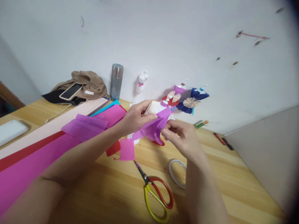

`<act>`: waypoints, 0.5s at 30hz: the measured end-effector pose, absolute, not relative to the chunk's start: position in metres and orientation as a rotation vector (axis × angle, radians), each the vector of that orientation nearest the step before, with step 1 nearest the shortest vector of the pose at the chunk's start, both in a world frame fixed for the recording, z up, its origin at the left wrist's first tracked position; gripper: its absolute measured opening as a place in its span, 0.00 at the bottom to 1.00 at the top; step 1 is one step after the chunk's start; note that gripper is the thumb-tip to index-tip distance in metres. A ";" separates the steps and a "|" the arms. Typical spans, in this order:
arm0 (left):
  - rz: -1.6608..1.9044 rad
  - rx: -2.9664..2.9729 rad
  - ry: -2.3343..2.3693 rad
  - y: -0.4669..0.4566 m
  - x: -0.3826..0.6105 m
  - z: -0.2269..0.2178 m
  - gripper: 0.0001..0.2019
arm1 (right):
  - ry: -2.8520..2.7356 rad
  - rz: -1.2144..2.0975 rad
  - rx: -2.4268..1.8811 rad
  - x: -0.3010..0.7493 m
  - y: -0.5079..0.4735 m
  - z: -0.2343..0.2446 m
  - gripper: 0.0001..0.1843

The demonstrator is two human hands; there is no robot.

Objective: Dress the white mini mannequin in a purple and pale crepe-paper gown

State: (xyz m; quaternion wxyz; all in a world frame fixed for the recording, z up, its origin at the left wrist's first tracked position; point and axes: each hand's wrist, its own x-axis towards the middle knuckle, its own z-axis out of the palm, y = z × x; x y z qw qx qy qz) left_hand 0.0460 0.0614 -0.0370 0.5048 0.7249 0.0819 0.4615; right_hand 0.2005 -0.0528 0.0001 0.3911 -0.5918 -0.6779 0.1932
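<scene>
Wood-grained tabletop (123,193) meets a pale wall (187,25). The left hand (135,118) grips a small, white, mannequin-shaped figurine (154,107); just beside it, the right hand (183,137) seems to pinch the draped, thin purple paper (155,127), contact partly hidden. Steadying the figurine and pulling lightly should smooth folds without tearing.

Scissors (146,179) on the table (116,193) before the held paper (157,126), with probably a tape roll (171,173) to their right
</scene>
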 end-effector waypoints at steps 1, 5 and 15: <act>1.118 1.751 0.202 0.061 0.046 -0.037 0.21 | -1.742 0.421 -1.532 0.197 -0.054 0.000 0.19; 1.117 1.729 0.190 0.059 0.046 -0.035 0.21 | -1.731 0.190 -1.639 0.183 -0.053 -0.008 0.14; 1.134 1.787 0.226 0.055 0.046 -0.035 0.22 | -1.630 0.069 -1.644 0.168 -0.053 -0.016 0.14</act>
